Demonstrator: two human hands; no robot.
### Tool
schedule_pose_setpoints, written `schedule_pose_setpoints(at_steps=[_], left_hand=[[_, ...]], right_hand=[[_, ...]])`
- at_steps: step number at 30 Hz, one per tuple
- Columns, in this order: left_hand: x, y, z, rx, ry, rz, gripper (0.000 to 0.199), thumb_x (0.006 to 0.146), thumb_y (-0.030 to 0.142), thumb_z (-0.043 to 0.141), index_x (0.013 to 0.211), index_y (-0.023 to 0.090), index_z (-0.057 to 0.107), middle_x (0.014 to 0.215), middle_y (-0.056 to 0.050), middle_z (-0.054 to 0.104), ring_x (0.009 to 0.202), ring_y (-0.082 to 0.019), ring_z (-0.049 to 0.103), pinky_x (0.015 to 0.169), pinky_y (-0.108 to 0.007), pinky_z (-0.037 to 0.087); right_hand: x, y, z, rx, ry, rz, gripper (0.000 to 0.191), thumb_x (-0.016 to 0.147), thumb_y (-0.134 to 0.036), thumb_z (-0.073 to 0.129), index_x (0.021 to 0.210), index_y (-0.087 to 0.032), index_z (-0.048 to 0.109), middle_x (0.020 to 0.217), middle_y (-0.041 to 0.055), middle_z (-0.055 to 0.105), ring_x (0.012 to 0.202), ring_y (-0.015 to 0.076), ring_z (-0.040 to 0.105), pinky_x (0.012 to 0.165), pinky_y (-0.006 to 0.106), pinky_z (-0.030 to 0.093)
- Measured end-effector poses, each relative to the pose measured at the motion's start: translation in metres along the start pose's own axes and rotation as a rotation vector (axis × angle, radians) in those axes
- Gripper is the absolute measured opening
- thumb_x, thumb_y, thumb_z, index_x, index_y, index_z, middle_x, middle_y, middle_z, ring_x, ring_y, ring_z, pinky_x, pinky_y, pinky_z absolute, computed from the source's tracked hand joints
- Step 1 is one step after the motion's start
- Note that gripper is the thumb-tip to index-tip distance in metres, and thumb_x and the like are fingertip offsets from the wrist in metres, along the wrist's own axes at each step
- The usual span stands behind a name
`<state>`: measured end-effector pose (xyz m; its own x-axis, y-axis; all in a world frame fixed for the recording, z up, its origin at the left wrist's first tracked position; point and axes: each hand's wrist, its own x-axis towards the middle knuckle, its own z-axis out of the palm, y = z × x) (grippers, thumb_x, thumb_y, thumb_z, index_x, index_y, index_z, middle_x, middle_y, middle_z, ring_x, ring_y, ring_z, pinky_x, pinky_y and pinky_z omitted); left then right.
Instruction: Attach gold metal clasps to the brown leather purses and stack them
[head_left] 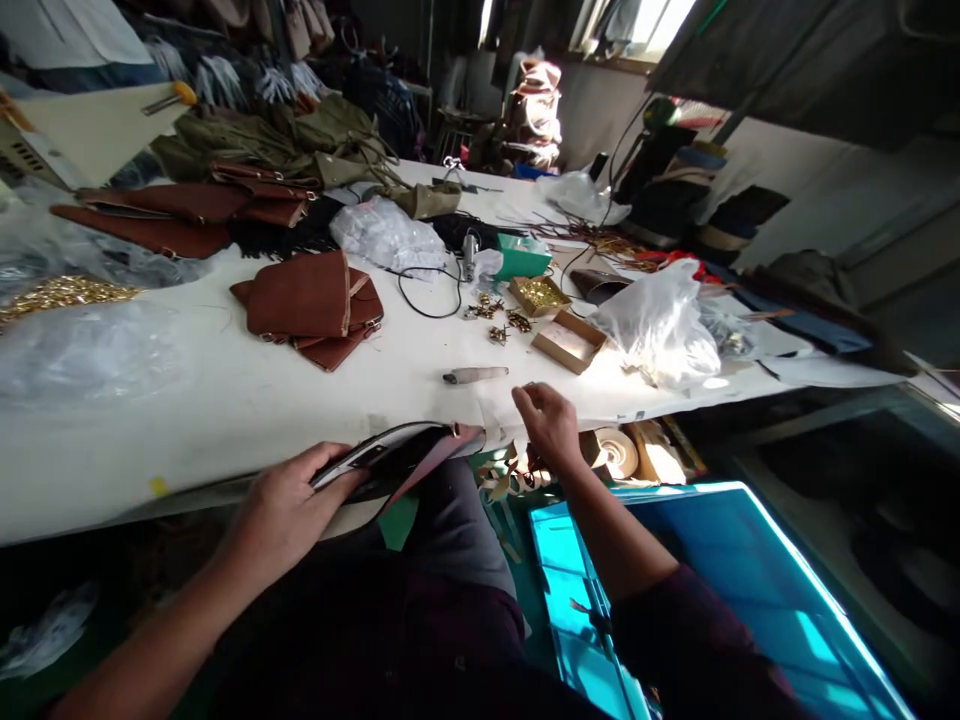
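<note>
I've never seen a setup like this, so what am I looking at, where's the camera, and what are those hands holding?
There's no robot here, just a person working with bare hands. The single picture comes from a camera worn on their head, looking forward and down.

The left hand grips an open, dark-lined bag piece at the near edge of the white table. The right hand is beside it, fingertips together; I can't tell whether it pinches anything small.

On the table lie brown leather-like pieces, a slim wrapped tool, a small box of gold-coloured bits, another open cardboard box and a clear plastic bag.
</note>
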<state>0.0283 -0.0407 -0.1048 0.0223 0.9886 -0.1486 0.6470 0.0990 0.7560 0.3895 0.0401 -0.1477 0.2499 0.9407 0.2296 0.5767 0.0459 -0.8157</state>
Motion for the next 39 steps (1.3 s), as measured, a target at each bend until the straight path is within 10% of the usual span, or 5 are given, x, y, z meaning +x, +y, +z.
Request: schedule_pose_setpoints(at_steps=[6,14,29,39], left_hand=[[0.029,0.022,-0.036,0.229,-0.292,0.067,0.043,0.079,0.063,0.069,0.1,0.027,0.082,0.081,-0.001,0.079,0.07,-0.026,0.069,0.061,-0.027,0.047],[0.067,0.034,-0.02,0.376,-0.516,0.229,0.028,0.082,0.05,0.069,0.097,0.03,0.082,0.092,-0.001,0.082,0.083,-0.028,0.073,0.07,-0.028,0.046],[0.097,0.026,-0.011,0.414,-0.567,0.231,0.033,0.086,0.049,0.063,0.103,0.024,0.079,0.096,-0.002,0.081,0.088,-0.027,0.073,0.072,-0.029,0.046],[0.106,0.014,-0.014,0.169,-0.648,0.167,0.036,0.081,0.042,0.07,0.111,0.022,0.074,0.104,-0.001,0.082,0.094,-0.026,0.075,0.08,-0.029,0.051]], right_hand=[[-0.079,0.055,-0.005,0.259,0.157,0.418,0.048,0.075,-0.062,0.079,0.093,-0.018,0.073,0.09,0.0092,0.076,0.083,0.0252,0.067,0.071,0.034,0.051],[-0.079,0.083,0.016,0.513,0.104,0.579,0.059,0.066,-0.07,0.083,0.088,-0.017,0.071,0.075,0.0033,0.069,0.065,0.0171,0.059,0.06,0.03,0.044],[-0.077,0.088,0.012,0.693,-0.044,0.667,0.056,0.057,-0.063,0.092,0.082,-0.02,0.066,0.072,-0.001,0.066,0.062,0.0143,0.057,0.062,0.028,0.048],[-0.074,0.063,-0.021,0.291,-0.117,0.526,0.055,0.078,-0.066,0.079,0.1,-0.015,0.078,0.076,0.0033,0.072,0.069,0.0188,0.063,0.065,0.03,0.047]])
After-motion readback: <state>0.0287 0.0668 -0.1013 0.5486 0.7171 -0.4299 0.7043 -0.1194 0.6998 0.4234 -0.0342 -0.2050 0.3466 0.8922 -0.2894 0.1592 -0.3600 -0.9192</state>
